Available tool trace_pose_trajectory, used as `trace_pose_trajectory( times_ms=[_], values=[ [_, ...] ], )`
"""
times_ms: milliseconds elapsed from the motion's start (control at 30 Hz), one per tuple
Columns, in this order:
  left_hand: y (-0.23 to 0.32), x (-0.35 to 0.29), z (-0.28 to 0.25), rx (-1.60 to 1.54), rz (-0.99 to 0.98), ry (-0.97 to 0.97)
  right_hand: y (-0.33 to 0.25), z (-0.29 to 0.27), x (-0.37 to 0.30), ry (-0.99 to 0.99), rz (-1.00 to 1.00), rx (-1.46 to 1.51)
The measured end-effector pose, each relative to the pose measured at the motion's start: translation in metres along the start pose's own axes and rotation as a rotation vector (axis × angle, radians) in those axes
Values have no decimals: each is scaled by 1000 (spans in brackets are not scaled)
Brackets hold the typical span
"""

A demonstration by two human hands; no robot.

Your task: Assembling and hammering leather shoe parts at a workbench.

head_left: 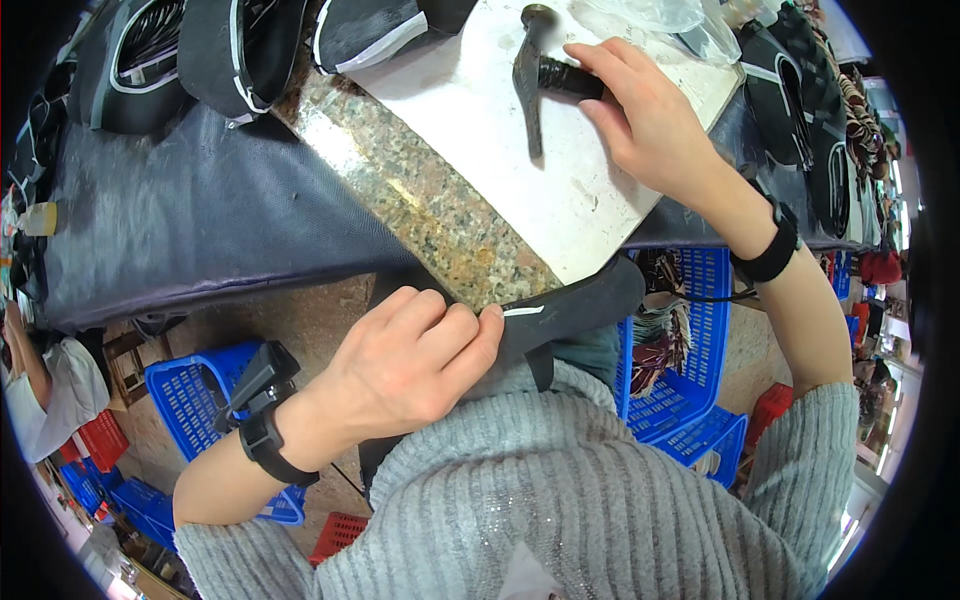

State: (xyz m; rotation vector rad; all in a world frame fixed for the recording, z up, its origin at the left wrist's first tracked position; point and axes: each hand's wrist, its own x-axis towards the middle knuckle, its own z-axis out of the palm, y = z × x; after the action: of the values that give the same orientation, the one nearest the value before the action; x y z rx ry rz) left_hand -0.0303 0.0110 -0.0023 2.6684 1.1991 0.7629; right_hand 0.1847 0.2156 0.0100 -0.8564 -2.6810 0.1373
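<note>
My left hand (410, 360) is closed on the edge of a black shoe upper (590, 300), its fingertips pinching beside a short white strip (524, 311). The upper lies across my lap against the near corner of the granite slab (430, 210). Over the white board (590, 215), my right hand (645, 115) has its thumb and fingers loosely around the end of the black handle of a hammer (531, 85). The hammer's dark metal head is at the far middle of the board. My left palm is hidden.
Several black uppers with white edging (245, 60) lie along the far left of the dark-covered table (200, 210); more stand at the far right. Clear plastic (660, 15) rests on the board's far edge. Blue baskets (690, 340) flank my legs. Another person's arm shows at far left.
</note>
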Motion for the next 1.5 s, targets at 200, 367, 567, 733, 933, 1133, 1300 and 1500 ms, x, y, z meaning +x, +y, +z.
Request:
trace_pose_trajectory(
  times_ms=[200,367,567,733,933,1133,1300,1500],
  values=[
    [0,-5,5,-89,-50,32,-18,-22,-18,183,106,110],
    [-1,-5,3,-103,-63,40,-67,-53,-64,-182,23,335],
    [0,-5,5,-104,-46,52,-97,-67,-60,-472,61,186],
    [-1,-6,6,-109,-45,75,-102,-72,-59,-535,14,119],
    [4,-5,8,-155,-106,49,-100,-75,-66,-429,43,198],
    [2,-6,12,-257,-175,122,-99,-69,-72,-498,41,101],
    [-3,-8,13,-194,-34,198,-97,-68,-71,-482,43,113],
    [-7,-10,17,-223,-32,227,-98,-71,-67,-495,48,144]
  ],
)
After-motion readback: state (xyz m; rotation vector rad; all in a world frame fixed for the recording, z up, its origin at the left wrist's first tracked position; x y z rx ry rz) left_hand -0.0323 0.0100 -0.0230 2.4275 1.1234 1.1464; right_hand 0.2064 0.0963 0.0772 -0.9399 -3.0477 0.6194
